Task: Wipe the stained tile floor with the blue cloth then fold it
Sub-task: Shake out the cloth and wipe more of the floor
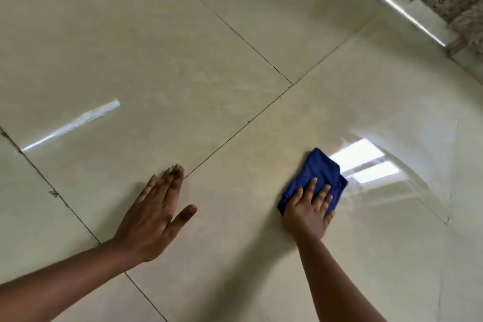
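Pressing blue cloth [317, 179] flat: right hand [308, 210] | left hand [154, 219] spread on tile floor [183, 73]

There is a single view, from a camera worn on the person's head, looking forward and steeply down onto the tile floor [183, 60]. The frame is rolled, so the grout lines run diagonally and the far wall base [407, 13] cuts across the upper right corner. The wide-angle lens bends straight edges toward the borders. The camera sits close above the floor, at arm's reach: both forearms enter from the bottom edge, with the left hand [154, 214] at lower centre-left and the right hand [308, 212] at lower centre-right on the blue cloth [320, 170]. No second view overlaps it.
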